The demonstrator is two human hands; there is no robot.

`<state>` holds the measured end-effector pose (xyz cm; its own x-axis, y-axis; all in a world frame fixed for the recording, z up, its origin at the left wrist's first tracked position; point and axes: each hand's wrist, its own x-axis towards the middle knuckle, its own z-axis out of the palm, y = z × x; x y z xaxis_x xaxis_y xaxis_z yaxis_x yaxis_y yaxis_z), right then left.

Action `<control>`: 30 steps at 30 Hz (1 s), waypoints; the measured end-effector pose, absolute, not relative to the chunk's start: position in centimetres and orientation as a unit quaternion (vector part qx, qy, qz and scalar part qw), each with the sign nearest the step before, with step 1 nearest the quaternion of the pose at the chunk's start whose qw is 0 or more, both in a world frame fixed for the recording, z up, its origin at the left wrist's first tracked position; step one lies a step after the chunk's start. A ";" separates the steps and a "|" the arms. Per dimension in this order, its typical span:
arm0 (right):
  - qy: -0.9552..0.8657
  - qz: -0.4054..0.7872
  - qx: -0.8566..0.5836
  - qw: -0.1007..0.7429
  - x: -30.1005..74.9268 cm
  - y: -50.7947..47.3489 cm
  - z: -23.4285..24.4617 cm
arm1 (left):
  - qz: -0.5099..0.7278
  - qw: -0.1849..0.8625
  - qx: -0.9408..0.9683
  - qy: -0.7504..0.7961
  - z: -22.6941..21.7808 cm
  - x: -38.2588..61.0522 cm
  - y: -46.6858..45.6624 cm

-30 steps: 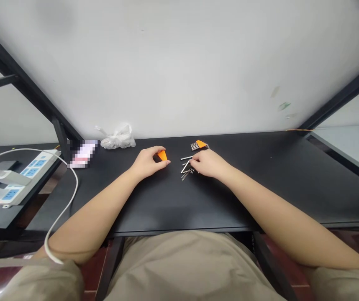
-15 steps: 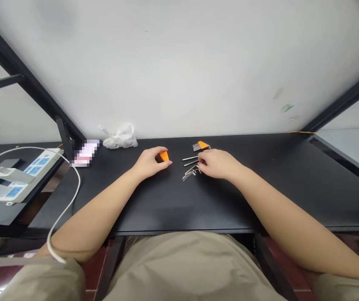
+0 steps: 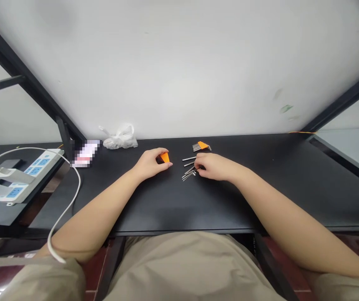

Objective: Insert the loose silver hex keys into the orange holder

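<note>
My left hand (image 3: pixel 150 164) is curled around a small orange plastic hex key holder (image 3: pixel 165 157), and its fingers hide part of that piece. To the right, my right hand (image 3: pixel 214 166) has its fingertips on a loose bunch of steel hex keys (image 3: pixel 188 174). Whether those fingers grip a key is hidden. Two straighter steel keys (image 3: pixel 188 159) lie just above the fingertips. Farther back, another orange holder (image 3: pixel 202 146) lies on the black desk (image 3: pixel 173 209) with several steel keys fanned out at its left end.
A knotted white plastic bag (image 3: pixel 119 139) and a pixelated flat object (image 3: pixel 85 153) stand near the wall at the back left. A white cable (image 3: pixel 73 184) runs past a blue-and-white power strip (image 3: pixel 32 170) on a lower shelf at the left.
My right hand has moved left and forward onto the bunch of hex keys. My left hand has shifted only slightly and still holds the orange piece.
</note>
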<state>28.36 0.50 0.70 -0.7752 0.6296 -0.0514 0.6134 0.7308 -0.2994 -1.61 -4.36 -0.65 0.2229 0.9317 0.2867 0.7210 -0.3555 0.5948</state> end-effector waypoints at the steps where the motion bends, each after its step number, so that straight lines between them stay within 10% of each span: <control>1: -0.930 0.149 -0.335 0.026 28.4 0.6 0.6 | 0.308 0.172 0.763 0.541 -0.7 -1.6 -4.4; 30: -0.940 0.127 -0.278 0.151 27.8 0.4 -1.0 | 0.302 0.184 0.764 0.539 -0.5 -1.4 -4.4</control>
<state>27.76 0.43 -0.95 -0.7994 0.5612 0.2144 0.4845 0.8133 -0.3223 -1.44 -4.45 -0.54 0.2365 0.9356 0.2621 0.7132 -0.3504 0.6071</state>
